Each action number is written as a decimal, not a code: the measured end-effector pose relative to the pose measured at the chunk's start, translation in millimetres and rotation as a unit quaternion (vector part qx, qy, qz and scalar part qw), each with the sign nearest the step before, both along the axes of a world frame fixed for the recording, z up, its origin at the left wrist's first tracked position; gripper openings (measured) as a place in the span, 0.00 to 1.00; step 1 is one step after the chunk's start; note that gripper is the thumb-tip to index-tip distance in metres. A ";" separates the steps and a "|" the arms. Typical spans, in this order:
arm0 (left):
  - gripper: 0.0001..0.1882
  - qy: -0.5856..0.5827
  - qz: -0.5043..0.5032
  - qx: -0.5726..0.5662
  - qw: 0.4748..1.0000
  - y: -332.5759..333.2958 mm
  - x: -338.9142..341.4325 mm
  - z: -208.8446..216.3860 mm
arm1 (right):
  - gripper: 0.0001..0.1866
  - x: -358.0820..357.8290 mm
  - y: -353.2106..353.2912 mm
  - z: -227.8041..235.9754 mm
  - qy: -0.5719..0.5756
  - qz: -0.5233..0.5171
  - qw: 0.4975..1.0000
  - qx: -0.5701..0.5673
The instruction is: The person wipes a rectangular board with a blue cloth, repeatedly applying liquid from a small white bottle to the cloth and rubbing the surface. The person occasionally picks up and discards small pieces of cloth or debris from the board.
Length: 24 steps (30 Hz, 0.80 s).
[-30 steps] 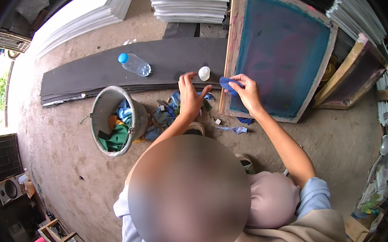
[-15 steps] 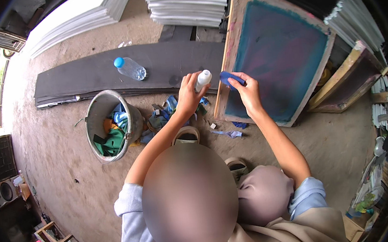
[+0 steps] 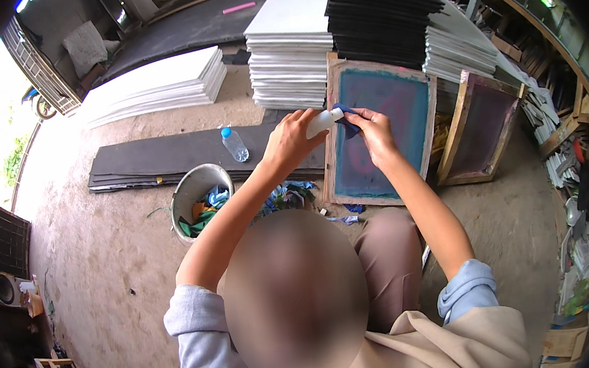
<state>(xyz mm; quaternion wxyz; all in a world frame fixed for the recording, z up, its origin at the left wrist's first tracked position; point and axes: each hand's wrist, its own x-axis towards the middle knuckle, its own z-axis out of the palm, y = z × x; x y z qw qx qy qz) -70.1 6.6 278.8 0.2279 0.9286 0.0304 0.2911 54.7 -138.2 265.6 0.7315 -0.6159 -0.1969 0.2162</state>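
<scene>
My left hand [image 3: 292, 141] is closed around a small white plastic bottle [image 3: 321, 122], tipped to the right. A dark blue cloth [image 3: 349, 129] is pinched in the fingers of my right hand [image 3: 375, 134]. The bottle's mouth is up against the cloth or just short of it; I cannot tell which. Both hands are raised in front of a framed printing screen [image 3: 384, 168] with a blue-green border, which leans against stacked sheets. Whether any liquid comes out of the bottle is too small to see.
A grey bucket [image 3: 177, 197] of coloured rags stands left, with loose scraps [image 3: 295, 194] beside it. On low black sheets [image 3: 157, 157] stands a clear blue-capped bottle [image 3: 236, 147]. Another framed screen [image 3: 482, 127] leans at the right. White sheets [image 3: 284, 71] and black sheets [image 3: 385, 19] are stacked behind.
The white bottle has gone from nearly upright to tilted right, and its mouth has met or neared the blue cloth. The view has lifted, showing more of the far stacks.
</scene>
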 end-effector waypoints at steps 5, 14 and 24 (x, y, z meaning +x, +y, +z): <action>0.17 0.023 0.020 0.083 0.996 -9.3 -13.3 20.8 | 0.09 -19.6 -5.4 3.9 0.026 0.008 0.999 0.023; 0.21 0.090 0.067 0.291 0.950 -21.8 -14.5 1.2 | 0.09 -19.6 -10.3 -37.7 0.114 0.042 0.992 -0.012; 0.19 0.154 0.099 0.356 0.916 -28.4 -14.9 -6.3 | 0.09 -18.7 -4.3 -49.0 0.167 0.063 0.983 -0.038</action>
